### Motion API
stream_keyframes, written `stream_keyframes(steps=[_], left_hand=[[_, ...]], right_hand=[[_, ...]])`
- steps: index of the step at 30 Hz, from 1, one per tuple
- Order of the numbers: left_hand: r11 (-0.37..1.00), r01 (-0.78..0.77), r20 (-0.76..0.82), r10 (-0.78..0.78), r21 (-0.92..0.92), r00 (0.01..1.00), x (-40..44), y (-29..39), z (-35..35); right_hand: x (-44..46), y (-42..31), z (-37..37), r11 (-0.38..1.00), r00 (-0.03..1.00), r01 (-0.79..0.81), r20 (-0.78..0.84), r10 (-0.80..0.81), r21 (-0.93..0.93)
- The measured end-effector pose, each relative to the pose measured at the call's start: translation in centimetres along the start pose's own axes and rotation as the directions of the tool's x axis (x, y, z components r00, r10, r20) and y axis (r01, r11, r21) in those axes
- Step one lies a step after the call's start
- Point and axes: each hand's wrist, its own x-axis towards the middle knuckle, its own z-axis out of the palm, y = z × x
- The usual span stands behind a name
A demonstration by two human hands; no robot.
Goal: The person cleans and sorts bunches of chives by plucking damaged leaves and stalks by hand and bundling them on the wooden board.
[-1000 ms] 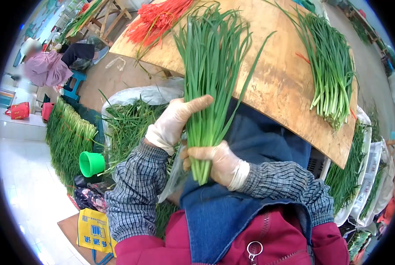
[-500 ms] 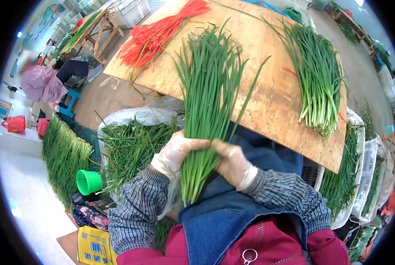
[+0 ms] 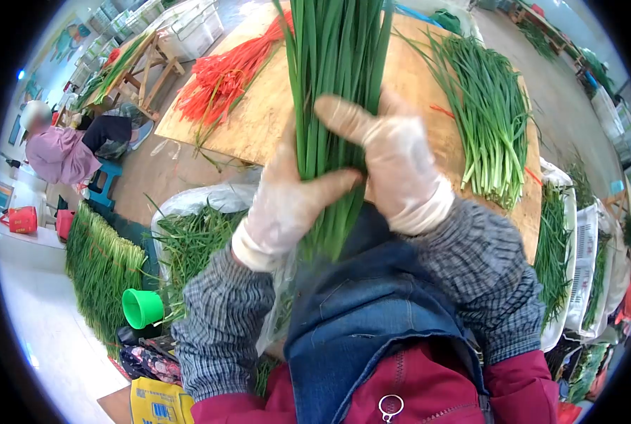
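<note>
A bunch of long green leafy stalks (image 3: 333,63) is held upright in front of me, its tips past the top edge of the view. My left hand (image 3: 287,201), in a thin whitish glove, is wrapped round its lower part from the left, thumb across the front. Higher up, my right hand (image 3: 393,159), gloved the same way, grips the bunch from the right, its thumb also across the stalks. The lower stalk ends are blurred near my denim apron (image 3: 372,304). Another bunch (image 3: 488,120) lies on the wooden board (image 3: 418,78) at the right.
Red ties (image 3: 223,78) lie on the board's left. Loose greens (image 3: 195,244) fill a lined container at left, near a green bucket (image 3: 143,308) and stacked bunches (image 3: 103,265). Crates of greens (image 3: 555,261) stand at right. A seated person (image 3: 61,152) is at far left.
The bunch has been raised closer to the camera. My right hand has moved up along it and now grips it above my left hand, which also rose.
</note>
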Motion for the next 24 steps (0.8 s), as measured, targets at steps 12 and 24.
stream_keyframes(steps=[12,24], left_hand=[[0.952,-0.233,0.025,0.233,0.198,0.972,7.2,-3.3,2.2],[0.83,-0.439,0.476,0.249,0.344,0.843,14.6,6.9,12.9]], right_hand=[[3.1,0.1,-4.4,0.961,0.976,0.216,0.041,-0.212,-0.17],[4.9,-16.3,-10.3,0.954,0.974,-0.059,-0.228,-0.01,-0.295]])
